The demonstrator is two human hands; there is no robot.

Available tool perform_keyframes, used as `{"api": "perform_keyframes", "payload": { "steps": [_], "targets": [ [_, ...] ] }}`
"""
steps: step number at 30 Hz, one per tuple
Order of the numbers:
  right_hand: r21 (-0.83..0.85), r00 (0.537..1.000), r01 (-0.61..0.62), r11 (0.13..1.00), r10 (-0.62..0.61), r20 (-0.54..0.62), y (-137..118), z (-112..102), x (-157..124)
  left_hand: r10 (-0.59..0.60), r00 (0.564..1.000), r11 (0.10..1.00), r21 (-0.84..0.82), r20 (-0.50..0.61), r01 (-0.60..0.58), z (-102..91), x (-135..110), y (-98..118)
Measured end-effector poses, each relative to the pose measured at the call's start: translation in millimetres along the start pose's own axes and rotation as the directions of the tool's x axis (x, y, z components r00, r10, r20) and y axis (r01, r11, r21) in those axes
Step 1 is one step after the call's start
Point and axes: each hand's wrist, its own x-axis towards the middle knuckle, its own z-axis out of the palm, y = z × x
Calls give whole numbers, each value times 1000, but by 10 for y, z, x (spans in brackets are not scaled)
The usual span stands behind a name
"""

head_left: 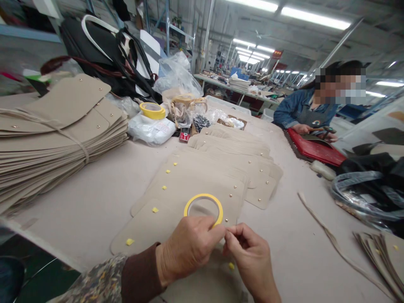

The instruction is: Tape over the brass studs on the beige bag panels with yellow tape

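My left hand (186,248) grips a roll of yellow tape (203,207) by its lower edge, fingers closed round it. Right beside it, my right hand (249,252) pinches thumb and forefinger at the tape's free end; what it pinches is too small to make out. Both hands hover over beige leather panels (189,185) fanned out on the table, each with small metal studs. Small yellow tape squares (129,241) are stuck along the panels' left edges, and one lies near my right wrist.
A tall tied stack of beige panels (53,134) fills the left. A second yellow tape roll (152,110), plastic bags and black bags sit at the back. A person in a denim jacket (299,111) works over a red mat (315,149) at right. A leather strip (328,240) lies right.
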Motion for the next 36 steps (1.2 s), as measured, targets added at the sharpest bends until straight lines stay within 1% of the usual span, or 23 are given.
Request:
{"api": "perform_keyframes", "payload": {
  "steps": [1, 3, 5, 8, 10, 13, 17, 20, 22, 24, 26, 28, 29, 31, 34, 36],
  "targets": [
    [77, 994, -113, 991, 112, 11, 25, -18, 41, 21, 1000, 1000, 1, -2, -21, 6, 7, 4],
    [175, 966, -259, 950, 258, 27, 95, -80, 140, 26, 999, 999, 24, 25, -27, 29, 12, -10],
    [194, 938, -347, 918, 340, 68, 184, -157, 238, -19, 995, 995, 98, 100, 9, 75, 2, -63],
    [123, 911, -403, 907, 385, 147, 319, -245, 336, -115, 966, 980, 185, 233, 73, 171, -28, -178],
    [65, 904, -405, 912, 389, 175, 387, -268, 367, -147, 946, 978, 184, 288, 96, 220, -39, -237],
    [-8, 900, -394, 919, 387, 200, 435, -269, 392, -154, 936, 980, 168, 316, 105, 235, -34, -277],
    [-123, 893, -368, 922, 387, 228, 408, -259, 419, -133, 930, 987, 133, 341, 93, 205, -32, -291],
    [-237, 898, -313, 920, 367, 241, 354, -242, 424, -137, 930, 987, 122, 340, 101, 199, -48, -292],
    [-348, 923, -216, 912, 307, 233, 315, -219, 417, -141, 933, 987, 115, 331, 109, 199, -55, -289],
    [-457, 956, -64, 887, 186, 225, 284, -190, 405, -142, 933, 988, 105, 330, 114, 193, -55, -286],
    [-525, 971, 76, 848, 57, 233, 265, -162, 394, -147, 930, 988, 96, 338, 121, 186, -50, -285],
    [-553, 974, 132, 822, -6, 224, 257, -139, 391, -149, 926, 988, 87, 347, 127, 181, -47, -286],
    [-561, 977, 131, 817, -10, 213, 255, -131, 394, -151, 924, 988, 86, 351, 129, 181, -48, -287],
    [-565, 981, 85, 821, 29, 190, 254, -121, 407, -154, 922, 988, 85, 356, 132, 183, -54, -288],
    [-530, 978, -40, 847, 142, 154, 272, -125, 431, -155, 922, 987, 84, 355, 134, 186, -70, -287],
    [-483, 971, -145, 864, 218, 99, 308, -147, 433, -158, 924, 987, 86, 349, 137, 190, -80, -288]
  ]
}}
